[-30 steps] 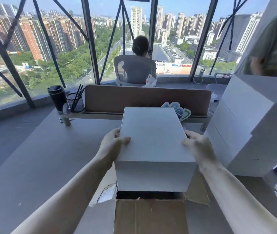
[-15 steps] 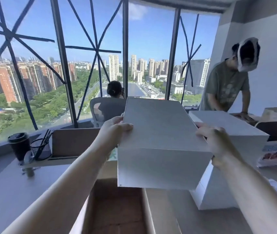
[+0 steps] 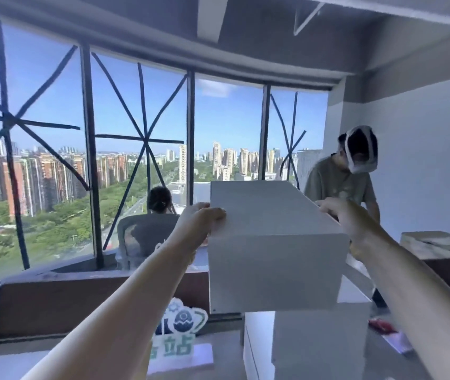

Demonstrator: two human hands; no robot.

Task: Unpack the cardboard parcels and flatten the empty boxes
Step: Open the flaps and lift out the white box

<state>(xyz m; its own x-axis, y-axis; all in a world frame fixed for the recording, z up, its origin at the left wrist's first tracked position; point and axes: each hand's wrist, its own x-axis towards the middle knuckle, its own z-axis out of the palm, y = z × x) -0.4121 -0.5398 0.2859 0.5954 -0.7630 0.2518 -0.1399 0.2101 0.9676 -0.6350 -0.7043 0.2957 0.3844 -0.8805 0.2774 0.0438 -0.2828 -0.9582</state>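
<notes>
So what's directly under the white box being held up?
Below the held white box, gripped by the left hand and right hand, stands a stack of white boxes. Whether they touch cannot be told. The stack's top is mostly covered.

Desk sign (image 3: 178, 338): green cut-out character "站" readable; the character left of it is partly hidden by an arm
White boxes: no readable print
</notes>
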